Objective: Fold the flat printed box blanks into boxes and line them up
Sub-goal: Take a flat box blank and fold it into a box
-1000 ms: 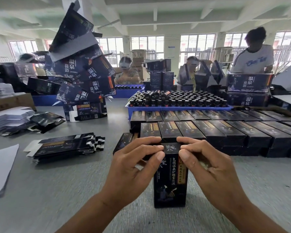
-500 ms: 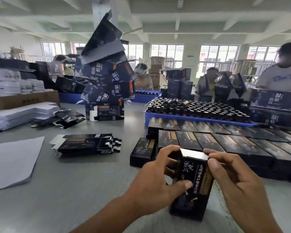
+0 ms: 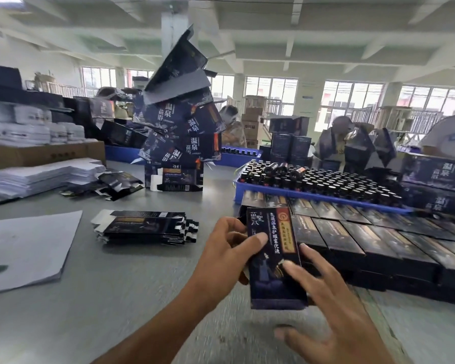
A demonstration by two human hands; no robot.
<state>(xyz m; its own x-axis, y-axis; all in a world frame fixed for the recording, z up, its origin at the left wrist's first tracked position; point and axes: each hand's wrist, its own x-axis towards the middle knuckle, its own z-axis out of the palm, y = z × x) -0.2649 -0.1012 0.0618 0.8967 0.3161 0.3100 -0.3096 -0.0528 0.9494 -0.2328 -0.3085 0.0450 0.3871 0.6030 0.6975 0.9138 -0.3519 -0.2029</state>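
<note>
A folded box held above our grey worktable

Our left hand (image 3: 221, 261) grips the tall dark printed cardboard box (image 3: 273, 258), thumb across its front; our right hand (image 3: 334, 311) touches it with spread, fairly straight fingers. Finished dark boxes (image 3: 352, 232) lie in rows beside it (flat blanks (image 3: 145, 227) stacked left), in a windowed workshop.

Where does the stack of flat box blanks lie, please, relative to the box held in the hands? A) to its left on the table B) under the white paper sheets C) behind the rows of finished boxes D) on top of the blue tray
A: the blanks lie on the grey table left of the box, which the left hand grips while the right hand's fingers rest on its front.
</note>
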